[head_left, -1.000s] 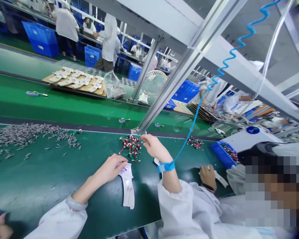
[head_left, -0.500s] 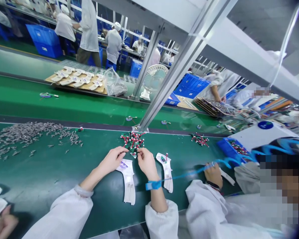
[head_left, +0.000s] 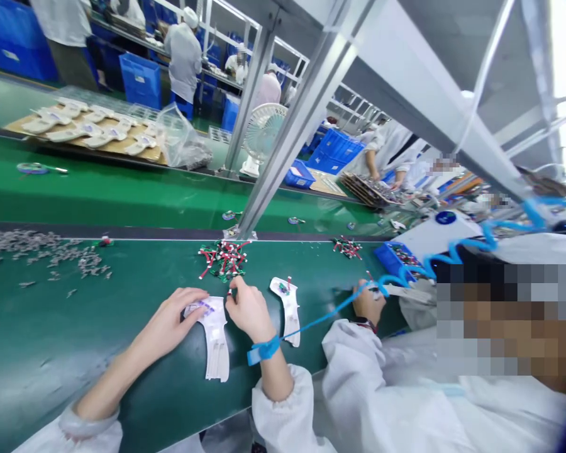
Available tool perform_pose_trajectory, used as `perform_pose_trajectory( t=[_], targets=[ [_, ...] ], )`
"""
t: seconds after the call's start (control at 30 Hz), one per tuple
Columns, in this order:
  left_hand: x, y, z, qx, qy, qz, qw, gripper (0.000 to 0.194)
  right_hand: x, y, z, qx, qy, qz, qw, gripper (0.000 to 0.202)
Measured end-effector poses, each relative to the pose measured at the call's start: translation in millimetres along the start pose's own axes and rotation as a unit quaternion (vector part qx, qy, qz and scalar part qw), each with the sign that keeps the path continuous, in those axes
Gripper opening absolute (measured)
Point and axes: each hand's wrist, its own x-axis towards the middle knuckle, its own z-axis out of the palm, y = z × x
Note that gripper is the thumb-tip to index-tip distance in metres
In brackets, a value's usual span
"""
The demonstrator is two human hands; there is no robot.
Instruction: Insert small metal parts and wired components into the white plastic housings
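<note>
A white curved plastic shell [head_left: 216, 343] with purple marks at its top lies on the green table. My left hand [head_left: 172, 321] rests on the shell's upper left end, thumb and fingers apart. Just right of that end, my right hand [head_left: 249, 309] pinches a small part with a white and red end, largely hidden by the fingers. Beyond both hands is a pile of red, green and white wired parts [head_left: 225, 259]. To the right lies a second white shell [head_left: 291, 314] with a green and red wired part in its top.
Small grey metal parts [head_left: 42, 251] are heaped at the left. A metal post [head_left: 283, 148] rises behind the pile. A co-worker's hand [head_left: 368, 305] is at the right, near a blue bin [head_left: 396, 259]. A coiled blue cord crosses there. Behind runs a green conveyor [head_left: 122, 201].
The view has shifted right. My left hand has moved from the pile's edge onto the shell. My right hand has drawn back from the pile with a small part.
</note>
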Motion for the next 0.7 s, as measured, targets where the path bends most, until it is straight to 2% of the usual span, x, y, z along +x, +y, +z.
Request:
perform_pose_trajectory(
  t=[0.13,0.27,0.37,0.5,0.7],
  targets=[
    [-10,-6,-3.4,0.018,-0.037,0.018,0.999,0.042,-9,9,-2,0.028,0.008,0.011,1.000,0.005],
    [-17,-12,-6.3,0.021,-0.050,0.016,0.998,0.046,-18,23,-5,0.111,-0.017,0.002,0.994,0.013],
    [-17,-13,-2.2,0.017,-0.041,0.008,0.999,0.042,-24,30,-9,0.109,-0.009,0.011,0.994,0.018],
    [-15,-5,7.1,0.018,-0.034,0.012,0.999,0.037,-30,36,-12,0.071,0.030,0.007,0.997,0.015],
    [-15,10,15.6,0.017,-0.023,0.017,0.999,0.034,-34,46,-12,0.128,0.013,-0.007,0.992,0.021]
  ],
)
